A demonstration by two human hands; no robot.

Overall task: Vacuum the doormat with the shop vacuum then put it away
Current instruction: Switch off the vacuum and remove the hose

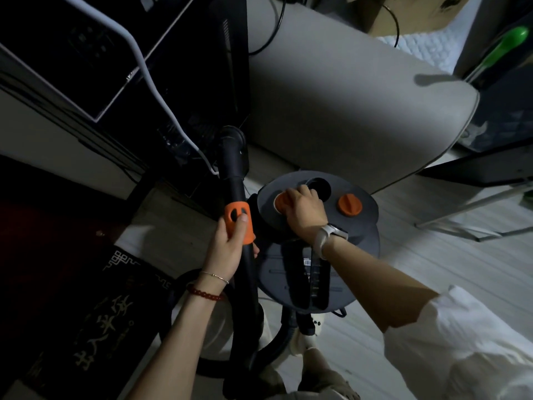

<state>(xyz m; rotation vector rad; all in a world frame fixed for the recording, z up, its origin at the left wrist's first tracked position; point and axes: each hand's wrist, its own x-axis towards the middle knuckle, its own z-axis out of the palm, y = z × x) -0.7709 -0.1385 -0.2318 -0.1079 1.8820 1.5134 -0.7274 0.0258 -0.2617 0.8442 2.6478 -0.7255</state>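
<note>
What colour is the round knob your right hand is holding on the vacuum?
Orange. The head view shows the knob under the right hand.

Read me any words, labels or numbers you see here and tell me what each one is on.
Nothing here reads clearly.
Dark doormat with pale gold characters: ornate script, too stylised and dim to read.
Grey round shop vacuum: a small white barcode sticker, too small to read.
Brown cardboard box: dark printed marks, cut off and blurred.

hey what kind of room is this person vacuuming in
Probably a home entryway or living space: a patterned doormat on pale wood-look flooring, a grey upholstered seat, and a cardboard box behind it.
</note>
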